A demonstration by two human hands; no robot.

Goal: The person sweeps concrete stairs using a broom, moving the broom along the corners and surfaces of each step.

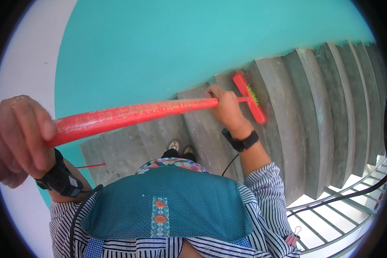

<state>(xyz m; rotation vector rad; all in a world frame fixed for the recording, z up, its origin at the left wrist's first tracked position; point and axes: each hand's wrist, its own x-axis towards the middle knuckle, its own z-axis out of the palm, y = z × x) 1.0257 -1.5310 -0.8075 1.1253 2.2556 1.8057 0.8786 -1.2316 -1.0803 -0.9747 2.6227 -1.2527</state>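
Note:
A broom with a scuffed red handle (133, 118) stretches across the view from left to right. My left hand (19, 137) is closed around the thick-looking end of the handle at the far left. Farther along, my right hand (228, 107) wraps round the shaft, not far from the head. The red broom head (240, 81), with yellow-green bristles (253, 93), is at a grey concrete stair step (273, 81), close to the turquoise wall. Whether the bristles touch the step, I cannot tell.
Grey stairs run along the turquoise wall (159, 47) and curve off to the right. A metal railing (331, 215) borders them at lower right. A thin red rod (91, 166) shows at left. My shoes (174, 145) stand on the stairs below the handle.

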